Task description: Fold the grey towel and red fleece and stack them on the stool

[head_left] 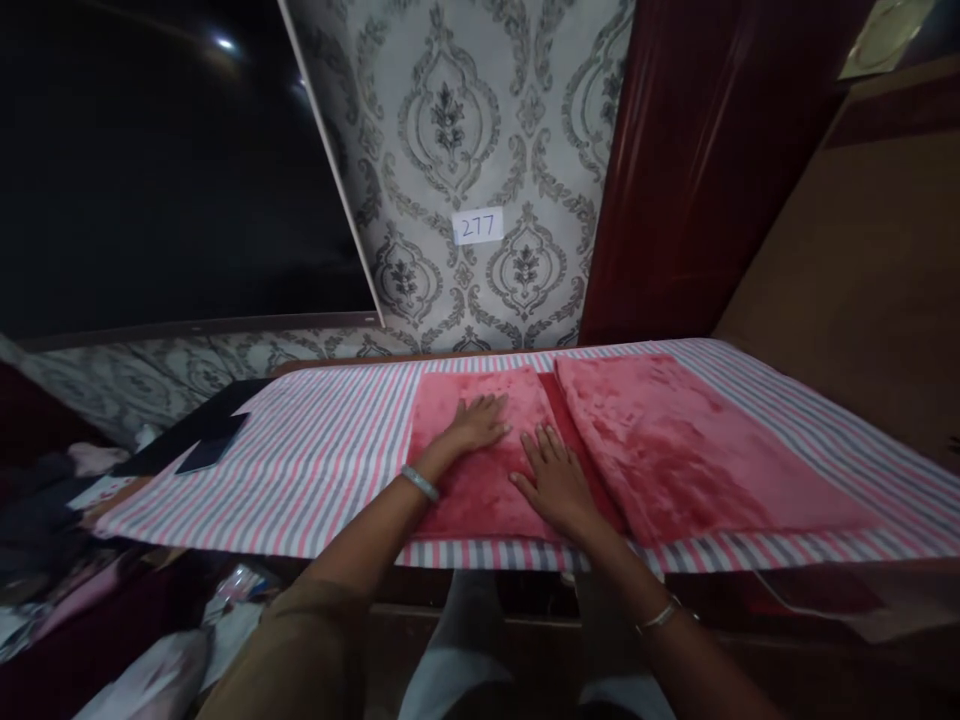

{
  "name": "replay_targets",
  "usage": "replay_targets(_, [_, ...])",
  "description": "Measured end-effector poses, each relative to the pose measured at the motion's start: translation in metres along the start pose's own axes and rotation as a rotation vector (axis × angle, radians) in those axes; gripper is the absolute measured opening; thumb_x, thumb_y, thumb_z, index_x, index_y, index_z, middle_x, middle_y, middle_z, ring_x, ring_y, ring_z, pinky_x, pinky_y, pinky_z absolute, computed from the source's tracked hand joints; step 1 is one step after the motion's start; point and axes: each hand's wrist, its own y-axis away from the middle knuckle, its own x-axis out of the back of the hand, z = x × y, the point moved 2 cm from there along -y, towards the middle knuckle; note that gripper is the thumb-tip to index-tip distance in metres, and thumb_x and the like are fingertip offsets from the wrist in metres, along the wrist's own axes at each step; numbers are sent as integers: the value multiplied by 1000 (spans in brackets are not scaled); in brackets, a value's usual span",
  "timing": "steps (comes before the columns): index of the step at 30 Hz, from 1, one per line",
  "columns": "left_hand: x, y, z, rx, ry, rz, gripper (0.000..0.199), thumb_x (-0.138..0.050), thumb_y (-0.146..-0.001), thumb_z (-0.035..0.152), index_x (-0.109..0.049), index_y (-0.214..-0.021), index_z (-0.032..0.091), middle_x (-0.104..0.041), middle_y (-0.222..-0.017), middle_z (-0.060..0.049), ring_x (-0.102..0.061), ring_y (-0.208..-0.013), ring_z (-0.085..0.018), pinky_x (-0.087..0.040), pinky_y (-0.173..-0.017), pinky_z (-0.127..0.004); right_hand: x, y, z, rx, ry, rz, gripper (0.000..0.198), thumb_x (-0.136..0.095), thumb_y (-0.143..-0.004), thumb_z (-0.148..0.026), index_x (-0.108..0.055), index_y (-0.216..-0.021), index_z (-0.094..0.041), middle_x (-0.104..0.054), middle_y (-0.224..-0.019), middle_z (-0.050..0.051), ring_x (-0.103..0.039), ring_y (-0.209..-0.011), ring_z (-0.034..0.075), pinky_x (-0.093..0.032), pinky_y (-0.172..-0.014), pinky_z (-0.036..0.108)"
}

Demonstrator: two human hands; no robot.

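A plush pink-red cloth (480,500) lies on the table, its left part folded inward. My left hand (480,422) rests flat on that folded part, fingers spread. To its right, my right hand (556,480) lies palm down near the fold's right edge, also with spread fingers. The right part of the cloth (705,450) is folded in too, and a darker red strip (577,430) shows between the two parts. Under everything is a striped white, pink and grey tablecloth (330,440).
A dark phone (213,444) lies at the table's left end. Behind, a large black television (172,170) hangs on the patterned wall, where a paper label (478,226) reads 277. A brown board (855,260) stands at the right. Clothes and bags (172,670) are piled at lower left.
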Motion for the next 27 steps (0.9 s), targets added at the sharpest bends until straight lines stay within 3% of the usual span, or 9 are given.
replay_targets(3, [-13,46,-1,-66,-31,27,68,-40,-97,53,-25,-157,26,-21,-165,-11,-11,-154,-31,-9,-121,-60,-4,0,1,11,9,22,69,-43,-97,-50,-34,-155,-15,-19,-165,15,-10,-154,30,-19,-118,51])
replay_targets(6, [-34,79,-6,-22,-69,111,65,-37,-98,55,-29,-156,26,-21,-165,-12,-10,-154,-32,-6,-120,-64,-6,0,2,11,10,18,69,-43,-97,-49,-33,-156,-15,-19,-165,15,-11,-154,30,-19,-119,52])
replay_targets(10, [-48,87,-9,6,-95,228,62,-36,-100,52,-29,-156,26,-21,-165,-11,-11,-154,-30,-5,-120,-64,-7,0,2,9,11,21,70,-43,-97,-50,-32,-156,-16,-20,-165,15,-11,-153,30,-17,-119,51])
replay_targets(14, [-41,87,-12,-19,-44,190,61,-40,-99,49,-32,-155,25,-24,-165,-11,-13,-154,-28,-8,-122,-60,-6,1,2,8,20,8,69,-43,-97,-49,-31,-156,-15,-19,-165,15,-10,-154,30,-17,-119,50])
replay_targets(18, [-39,112,-29,28,71,217,59,-47,-97,44,-39,-151,23,-29,-163,-12,-20,-152,-27,-12,-123,-54,-5,1,2,3,27,2,69,-43,-97,-49,-31,-156,-15,-19,-165,15,-11,-154,29,-17,-119,50])
replay_targets(22, [-56,153,-52,270,338,502,64,-55,-90,43,-44,-148,16,-30,-161,-18,-26,-150,-31,-23,-121,-51,-11,-1,6,7,29,15,69,-40,-97,-50,-30,-157,-16,-18,-166,15,-10,-154,30,-17,-119,51])
replay_targets(24, [-64,169,-59,379,576,614,72,-62,-84,47,-46,-146,15,-49,-149,-19,-41,-142,-32,-34,-116,-49,-15,-1,8,12,25,32,70,-39,-97,-52,-30,-157,-17,-18,-166,14,-9,-154,31,-17,-119,52])
replay_targets(27, [-69,179,-60,475,1006,613,95,-75,-72,52,-37,-151,17,-70,-117,-13,-65,-114,-30,-50,-100,-46,-19,-2,10,24,10,57,70,-38,-97,-53,-31,-157,-18,-19,-166,14,-9,-153,31,-17,-119,53])
